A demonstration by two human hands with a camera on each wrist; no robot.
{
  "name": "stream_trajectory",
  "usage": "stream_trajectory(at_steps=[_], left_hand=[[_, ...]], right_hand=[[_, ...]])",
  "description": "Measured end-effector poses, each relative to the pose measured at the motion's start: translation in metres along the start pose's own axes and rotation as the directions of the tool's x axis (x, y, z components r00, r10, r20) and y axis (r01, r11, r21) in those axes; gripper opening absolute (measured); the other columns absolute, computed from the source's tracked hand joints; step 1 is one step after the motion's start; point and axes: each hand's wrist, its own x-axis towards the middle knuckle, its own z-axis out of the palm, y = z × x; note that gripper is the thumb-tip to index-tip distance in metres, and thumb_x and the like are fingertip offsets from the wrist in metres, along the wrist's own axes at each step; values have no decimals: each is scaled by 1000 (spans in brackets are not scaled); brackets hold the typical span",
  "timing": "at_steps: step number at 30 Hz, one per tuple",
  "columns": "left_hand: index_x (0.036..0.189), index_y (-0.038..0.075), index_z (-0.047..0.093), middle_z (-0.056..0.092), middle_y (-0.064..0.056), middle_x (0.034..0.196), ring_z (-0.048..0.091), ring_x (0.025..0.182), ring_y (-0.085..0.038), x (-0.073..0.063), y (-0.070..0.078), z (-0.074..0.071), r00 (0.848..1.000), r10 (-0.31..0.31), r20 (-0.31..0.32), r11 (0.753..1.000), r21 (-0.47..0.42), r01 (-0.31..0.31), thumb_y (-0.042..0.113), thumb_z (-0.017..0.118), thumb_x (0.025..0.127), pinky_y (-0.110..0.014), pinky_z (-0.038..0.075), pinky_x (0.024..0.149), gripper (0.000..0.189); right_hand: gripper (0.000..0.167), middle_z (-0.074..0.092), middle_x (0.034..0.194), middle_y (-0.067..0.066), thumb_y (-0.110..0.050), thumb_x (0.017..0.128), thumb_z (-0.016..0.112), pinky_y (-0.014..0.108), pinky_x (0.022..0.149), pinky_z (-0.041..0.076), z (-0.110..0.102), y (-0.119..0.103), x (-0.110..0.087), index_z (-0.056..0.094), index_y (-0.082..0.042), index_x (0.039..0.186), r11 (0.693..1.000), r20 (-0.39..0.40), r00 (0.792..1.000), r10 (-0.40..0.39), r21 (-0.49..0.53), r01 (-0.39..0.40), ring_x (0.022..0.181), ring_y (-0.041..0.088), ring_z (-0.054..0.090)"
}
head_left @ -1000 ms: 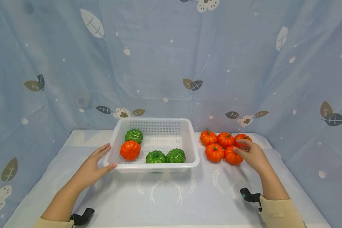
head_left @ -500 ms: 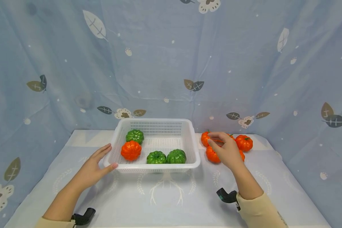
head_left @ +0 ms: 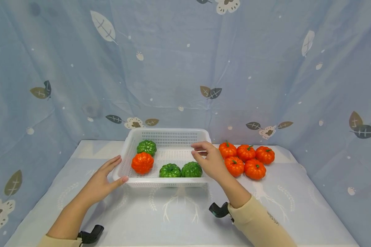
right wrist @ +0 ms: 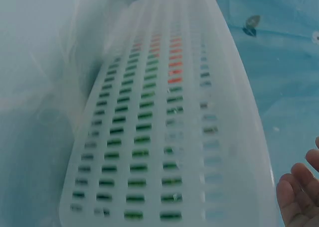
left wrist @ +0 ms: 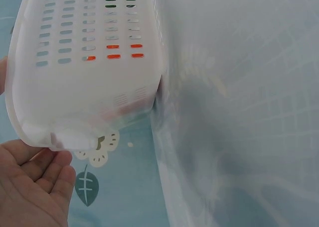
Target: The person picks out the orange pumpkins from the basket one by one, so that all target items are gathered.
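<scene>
A white plastic basket holds three green toy pumpkins and one orange toy pumpkin. My left hand rests at the basket's front left corner, thumb on the front rim and fingers along the left side; the left wrist view shows its fingertips right at the rim. Over the basket's right side hovers my right hand, fingers loosely bent with nothing between them, close above a green pumpkin. Several orange pumpkins with green stems sit in two rows right of the basket.
The table has a pale patterned cloth. A blue leaf-print curtain hangs behind and at both sides. Black camera mounts stick out from both wrists.
My right hand has moved left, from the far right orange pumpkins across the group to above the basket, carrying nothing. The left hand and all the pumpkins stay in place.
</scene>
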Motion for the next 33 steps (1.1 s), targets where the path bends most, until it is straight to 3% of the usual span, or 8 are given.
stream_trajectory(at_steps=[12, 20, 27, 33], left_hand=[[154, -1, 34, 28, -19, 161, 31, 140, -53, 2, -1, 1, 1000, -2, -1, 1000, 3, 2, 49, 71, 91, -76, 30, 103, 88], [153, -2, 35, 28, -20, 161, 30, 140, -53, 2, 1, -1, 1000, 3, 4, 1000, -1, -3, 45, 71, 92, -76, 30, 102, 85], [153, -1, 35, 28, -20, 160, 32, 139, -53, 2, 2, -1, 1000, -15, 6, 1000, 3, 15, 51, 71, 90, -76, 32, 100, 90], [152, -2, 36, 29, -19, 160, 32, 140, -52, 1, 0, -1, 1000, -8, 3, 1000, -2, 8, 52, 71, 90, -75, 32, 102, 89]], right_hand=[[26, 65, 121, 6, -18, 100, 64, 31, 91, 55, 61, -16, 26, 67, -9, 124, 1000, 181, 983, -13, -12, 15, 108, 22, 63], [33, 64, 128, 4, -23, 100, 64, 29, 94, 53, 100, -29, 44, 64, -12, 131, 998, 290, 956, 50, -55, -36, 116, 21, 61], [41, 61, 135, 5, -26, 99, 66, 34, 98, 51, 132, -37, 54, 61, -12, 136, 988, 376, 921, 104, -142, -54, 124, 25, 58], [45, 61, 137, 2, -27, 96, 70, 32, 100, 51, 151, -40, 61, 60, -14, 138, 969, 417, 892, 173, -234, -79, 123, 19, 58]])
